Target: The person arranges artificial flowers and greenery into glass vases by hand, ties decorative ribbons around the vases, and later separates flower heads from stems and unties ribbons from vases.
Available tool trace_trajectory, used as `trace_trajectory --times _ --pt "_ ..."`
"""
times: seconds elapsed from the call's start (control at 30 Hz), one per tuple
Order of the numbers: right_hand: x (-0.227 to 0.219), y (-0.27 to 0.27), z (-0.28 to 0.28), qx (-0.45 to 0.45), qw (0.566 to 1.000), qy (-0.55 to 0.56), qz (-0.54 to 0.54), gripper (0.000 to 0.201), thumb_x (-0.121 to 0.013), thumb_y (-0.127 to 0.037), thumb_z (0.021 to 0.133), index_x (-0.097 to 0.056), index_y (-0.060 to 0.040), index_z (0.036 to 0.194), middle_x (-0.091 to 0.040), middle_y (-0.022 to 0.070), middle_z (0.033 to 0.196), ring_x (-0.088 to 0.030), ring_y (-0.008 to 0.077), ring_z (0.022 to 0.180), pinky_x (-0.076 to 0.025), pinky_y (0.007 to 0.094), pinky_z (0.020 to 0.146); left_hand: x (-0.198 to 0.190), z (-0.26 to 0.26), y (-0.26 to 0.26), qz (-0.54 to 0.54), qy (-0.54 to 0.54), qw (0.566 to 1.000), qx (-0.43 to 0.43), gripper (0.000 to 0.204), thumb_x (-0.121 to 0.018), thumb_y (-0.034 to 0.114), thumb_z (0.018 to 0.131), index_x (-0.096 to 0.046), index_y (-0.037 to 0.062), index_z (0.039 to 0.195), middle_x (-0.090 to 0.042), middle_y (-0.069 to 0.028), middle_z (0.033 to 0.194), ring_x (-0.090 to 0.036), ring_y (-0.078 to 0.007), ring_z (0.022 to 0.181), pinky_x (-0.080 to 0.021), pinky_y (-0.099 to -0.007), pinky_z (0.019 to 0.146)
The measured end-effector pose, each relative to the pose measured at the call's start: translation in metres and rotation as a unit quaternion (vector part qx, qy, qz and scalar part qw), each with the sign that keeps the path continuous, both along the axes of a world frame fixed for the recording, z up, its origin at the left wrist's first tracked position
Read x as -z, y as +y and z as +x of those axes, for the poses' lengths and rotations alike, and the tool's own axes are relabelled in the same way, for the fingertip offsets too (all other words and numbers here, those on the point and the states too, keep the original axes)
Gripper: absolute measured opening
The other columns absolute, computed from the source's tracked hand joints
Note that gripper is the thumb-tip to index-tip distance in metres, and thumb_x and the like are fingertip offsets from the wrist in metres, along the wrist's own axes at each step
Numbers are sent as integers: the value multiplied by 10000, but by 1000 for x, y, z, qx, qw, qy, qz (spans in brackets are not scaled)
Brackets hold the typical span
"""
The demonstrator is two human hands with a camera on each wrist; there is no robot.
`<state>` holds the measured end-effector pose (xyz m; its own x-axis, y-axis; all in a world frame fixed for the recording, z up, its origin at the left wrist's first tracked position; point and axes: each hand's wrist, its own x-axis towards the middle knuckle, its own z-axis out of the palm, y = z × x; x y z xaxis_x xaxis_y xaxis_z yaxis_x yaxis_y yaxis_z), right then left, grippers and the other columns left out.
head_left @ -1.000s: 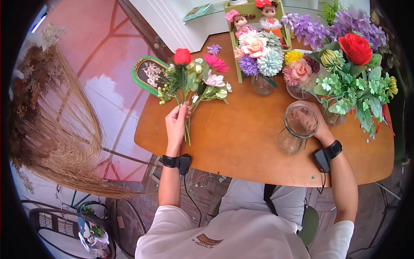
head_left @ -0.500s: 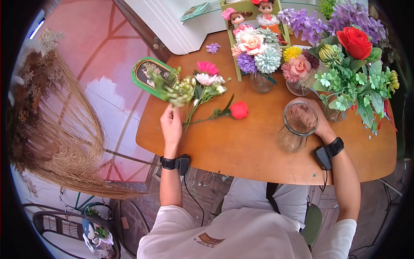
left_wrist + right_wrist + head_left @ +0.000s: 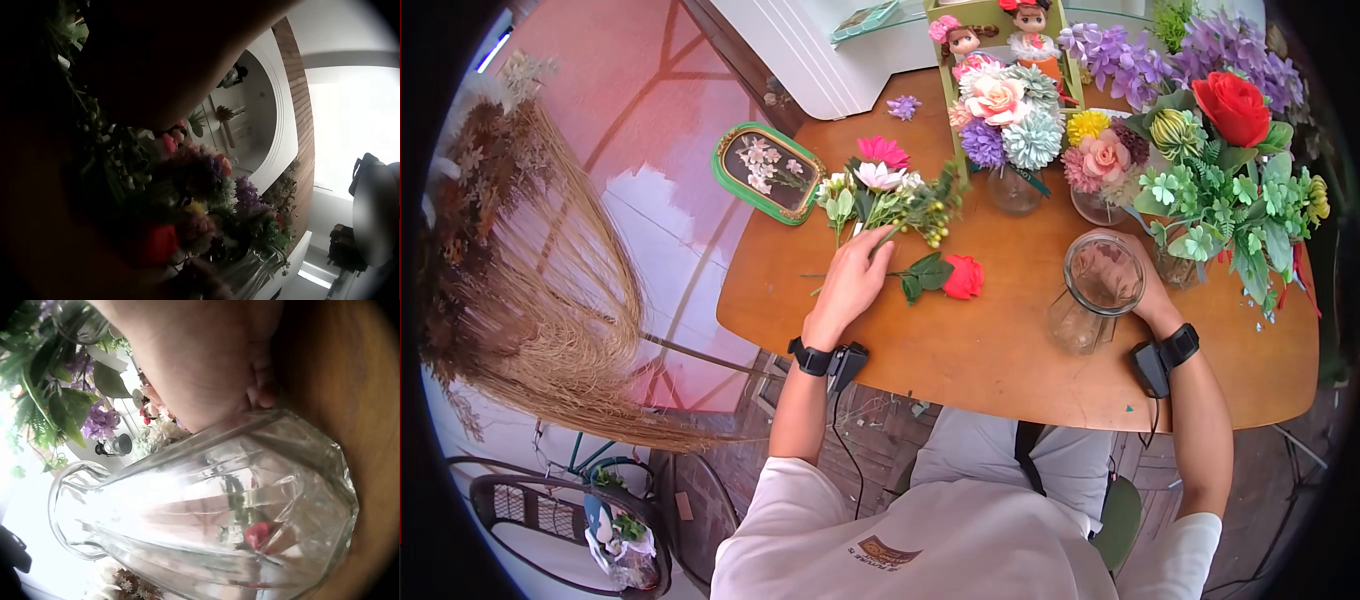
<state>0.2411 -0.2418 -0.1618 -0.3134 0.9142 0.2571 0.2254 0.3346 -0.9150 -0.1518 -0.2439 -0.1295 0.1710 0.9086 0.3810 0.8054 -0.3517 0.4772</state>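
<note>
Our left hand [image 3: 858,278] pinches the berry sprig [image 3: 933,212], red rose [image 3: 963,277] at its three o'clock; our right hand [image 3: 1148,284] grips the glass vase [image 3: 1082,325]!

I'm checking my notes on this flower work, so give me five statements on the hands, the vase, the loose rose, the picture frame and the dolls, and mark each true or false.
1. The left hand holds a sprig with berries. True.
2. The loose red rose stands in the glass vase. False: it lies on the table, between the left hand and the vase.
3. The right hand is at the glass vase. True.
4. The picture frame has a bright red outer rim. False: its outer rim is green.
5. Two dolls are at the back of the table. True.
</note>
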Motion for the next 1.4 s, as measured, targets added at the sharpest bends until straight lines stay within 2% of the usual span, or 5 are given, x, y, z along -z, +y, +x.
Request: trace_trajectory --times 0.13,0.37,0.6,0.9,1.4 --pt "0 2 3 -11 1000 -15 0 287 -631 -257 995 -690 10 1079 -730 62 986 -659 140 901 -511 292 839 -5 -7 4 35 4 998 56 250 -528 135 1014 -672 -39 1120 -661 -203 1037 -635 -375 995 -491 -415 897" --pt "1 4 2 -27 1000 -6 -9 299 -632 -262 996 -685 15 1095 -734 66 1014 -663 138 917 -512 288 846 -6 -64 12 -88 225 953 -184 399 -763 380 851 -704 -13 888 -711 -154 817 -687 -322 782 -522 -426 712" --pt "-3 -1 0 -10 1000 -18 20 298 -632 -256 997 -684 15 1109 -734 59 1012 -661 131 914 -514 284 847 -2 -72 17 -104 63 978 -170 332 -790 269 826 -657 -22 914 -647 -72 714 -621 -152 658 -500 -320 640" --pt "5 6 4 -26 999 -14 -13 292 -633 -243 995 -682 17 1117 -735 71 1020 -668 148 933 -513 285 856 -12 -65 10 70 29 979 -189 306 -802 215 818 -620 -4 932 -676 -96 736 -659 -193 672 -518 -345 646" --pt "-5 1 2 -14 999 -44 -7 334 -607 -275 989 -675 12 1146 -734 118 1062 -684 221 958 -515 329 889 -26 -69 7 -73 -157 982 -82 247 -667 178 976 -720 -4 1135 -601 46 705 -481 -18 637 -355 -218 555"
